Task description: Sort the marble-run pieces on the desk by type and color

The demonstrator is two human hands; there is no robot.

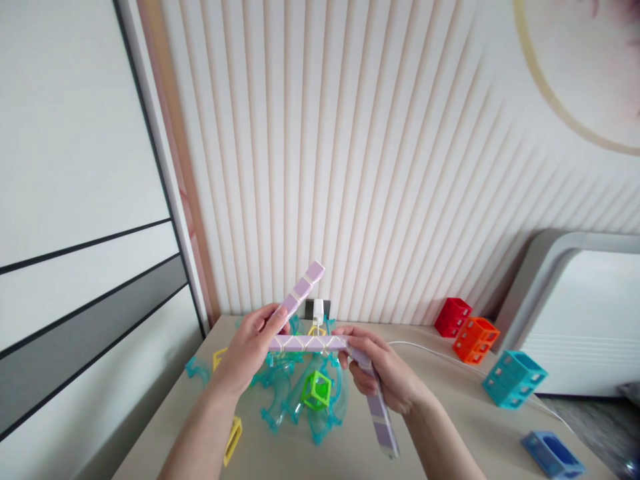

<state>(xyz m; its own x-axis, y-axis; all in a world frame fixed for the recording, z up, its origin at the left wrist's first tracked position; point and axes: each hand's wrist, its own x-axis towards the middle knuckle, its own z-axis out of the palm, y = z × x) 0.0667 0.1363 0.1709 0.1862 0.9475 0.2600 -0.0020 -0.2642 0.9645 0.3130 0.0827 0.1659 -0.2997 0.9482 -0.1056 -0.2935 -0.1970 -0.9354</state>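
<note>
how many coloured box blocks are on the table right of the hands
4: red block farthest back, orange block beside it, teal block nearer, blue block nearest the camera. More may lie outside the frame.

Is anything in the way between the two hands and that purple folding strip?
Nothing visible. The left hand and the right hand both grip the purple strip, one at each bend. The clear teal pieces and the green cube lie below it on the table, not between.
</note>
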